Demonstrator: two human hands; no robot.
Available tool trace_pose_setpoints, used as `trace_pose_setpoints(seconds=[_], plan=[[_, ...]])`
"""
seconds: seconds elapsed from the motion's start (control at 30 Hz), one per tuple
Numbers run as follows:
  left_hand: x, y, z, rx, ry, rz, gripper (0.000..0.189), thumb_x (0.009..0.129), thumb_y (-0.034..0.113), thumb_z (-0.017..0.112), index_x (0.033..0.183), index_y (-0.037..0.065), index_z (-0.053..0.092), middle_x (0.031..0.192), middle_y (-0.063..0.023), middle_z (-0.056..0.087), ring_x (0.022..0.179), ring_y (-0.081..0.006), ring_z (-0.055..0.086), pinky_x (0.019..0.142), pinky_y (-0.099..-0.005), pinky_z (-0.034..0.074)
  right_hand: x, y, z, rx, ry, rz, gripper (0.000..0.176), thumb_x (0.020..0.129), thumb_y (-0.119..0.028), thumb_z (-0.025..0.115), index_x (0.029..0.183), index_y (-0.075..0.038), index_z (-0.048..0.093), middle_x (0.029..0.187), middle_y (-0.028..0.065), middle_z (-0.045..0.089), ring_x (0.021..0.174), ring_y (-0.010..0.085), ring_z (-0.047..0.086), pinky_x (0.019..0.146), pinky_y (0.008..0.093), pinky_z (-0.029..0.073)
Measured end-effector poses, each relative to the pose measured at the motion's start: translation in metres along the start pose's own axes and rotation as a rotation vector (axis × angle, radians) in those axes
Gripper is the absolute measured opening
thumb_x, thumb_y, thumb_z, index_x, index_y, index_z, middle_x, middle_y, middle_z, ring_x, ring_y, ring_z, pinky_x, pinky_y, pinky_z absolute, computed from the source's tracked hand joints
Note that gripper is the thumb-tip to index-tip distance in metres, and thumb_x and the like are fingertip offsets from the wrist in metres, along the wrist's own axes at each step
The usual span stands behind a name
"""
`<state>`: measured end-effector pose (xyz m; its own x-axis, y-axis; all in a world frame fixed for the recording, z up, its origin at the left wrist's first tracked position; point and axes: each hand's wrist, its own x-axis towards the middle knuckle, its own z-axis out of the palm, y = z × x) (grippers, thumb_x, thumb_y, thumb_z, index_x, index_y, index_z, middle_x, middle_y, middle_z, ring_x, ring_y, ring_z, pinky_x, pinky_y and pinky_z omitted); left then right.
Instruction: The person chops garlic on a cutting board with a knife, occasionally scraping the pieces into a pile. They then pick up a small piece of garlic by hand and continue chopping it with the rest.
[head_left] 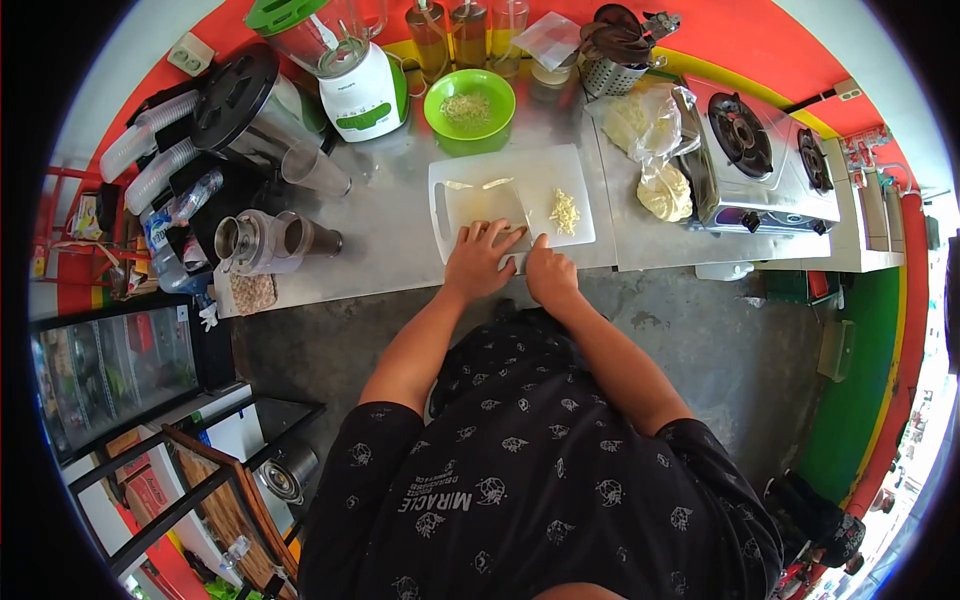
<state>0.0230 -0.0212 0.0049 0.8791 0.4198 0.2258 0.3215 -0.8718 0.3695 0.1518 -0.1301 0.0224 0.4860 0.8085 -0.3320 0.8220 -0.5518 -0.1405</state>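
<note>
A white cutting board (550,165) lies on the steel counter. My right hand (552,273) is closed around the handle of a knife (527,215), whose blade points away from me over the board. Beside it, at the board's near edge, my left hand (482,262) bends its fingers over a small pale piece (513,231) close to the blade. Two thin pale pieces (497,183) lie near the board's far left part. A small pile of chopped pale bits (565,212) sits on the right of the board.
Behind the board stand a green bowl (440,105) with shredded bits and a blender (362,98). Clear cups (318,170) and a jar (250,243) are at the left. To the right are plastic bags (664,192) and a gas stove (770,190).
</note>
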Motion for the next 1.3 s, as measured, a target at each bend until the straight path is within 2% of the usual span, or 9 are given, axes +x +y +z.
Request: trace_pose_setpoints(seconds=[0.33, 1.03, 1.3], plan=[[0.0, 0.001, -0.001, 0.004, 0.001, -0.001, 0.059, 0.081, 0.029, 0.069, 0.139, 0.026, 0.058, 0.13, -0.0025, 0.053, 0.114, -0.0282, 0.051, 0.1, -0.0445, 0.042, 0.006, -0.002, 0.001, 0.01, 0.014, -0.003, 0.023, 0.094, -0.015, 0.058, 0.108, 0.001, 0.048, 0.088, 0.0206, 0.074, 0.085, 0.035, 0.075, 0.074, 0.0441, 0.061], [-0.002, 0.0, 0.002, 0.005, 0.023, 0.008, 0.059, 0.081, 0.027, 0.069, 0.139, 0.024, 0.057, 0.128, -0.0008, 0.054, 0.113, -0.0268, 0.051, 0.099, -0.0428, 0.042, 0.004, -0.004, -0.005, 0.013, -0.019, 0.007, 0.025, 0.091, -0.013, 0.062, 0.106, 0.001, 0.048, 0.091, 0.0208, 0.074, 0.087, 0.0353, 0.075, 0.073, 0.0425, 0.061], [-0.002, 0.0, 0.004, -0.021, 0.063, -0.005, 0.055, 0.079, 0.026, 0.07, 0.132, 0.017, 0.06, 0.131, -0.0001, 0.055, 0.112, -0.0256, 0.051, 0.096, -0.041, 0.043, -0.001, -0.002, -0.001, -0.035, 0.01, -0.014, 0.022, 0.092, -0.014, 0.059, 0.104, 0.001, 0.05, 0.086, 0.0199, 0.074, 0.081, 0.0341, 0.075, 0.07, 0.0411, 0.061]])
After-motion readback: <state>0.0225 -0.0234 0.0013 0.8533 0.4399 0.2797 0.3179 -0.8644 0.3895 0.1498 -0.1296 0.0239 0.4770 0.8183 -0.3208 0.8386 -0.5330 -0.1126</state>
